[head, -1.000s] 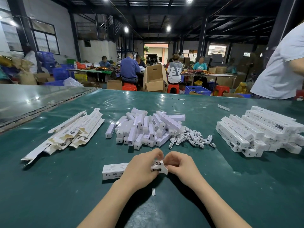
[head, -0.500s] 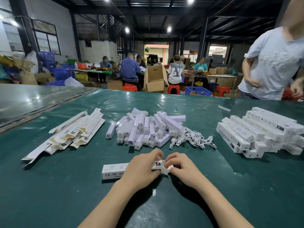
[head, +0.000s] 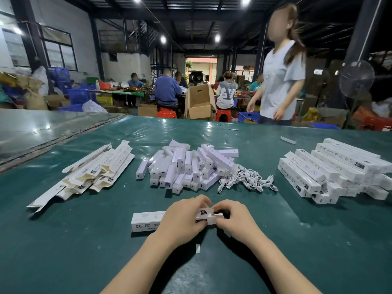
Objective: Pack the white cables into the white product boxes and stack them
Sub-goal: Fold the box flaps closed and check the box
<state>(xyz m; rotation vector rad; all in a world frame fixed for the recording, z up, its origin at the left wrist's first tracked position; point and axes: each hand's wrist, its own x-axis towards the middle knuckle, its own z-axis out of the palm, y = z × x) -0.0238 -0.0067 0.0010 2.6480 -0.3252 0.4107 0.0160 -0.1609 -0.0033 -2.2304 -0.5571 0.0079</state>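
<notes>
Near the table's [head: 63,240] front edge, left hand [head: 182,221] grips the box [head: 146,221] while right hand [head: 237,221] pinches its end flap [head: 209,218]; tucking it shut likely comes next.

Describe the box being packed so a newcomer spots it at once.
On the green table, nearer than the central heap of white pieces, one long white box lies alone. The left hand grips it and the right hand pinches its right end; unlike the flat boxes at left and the stack at right, it alone is held.
</notes>
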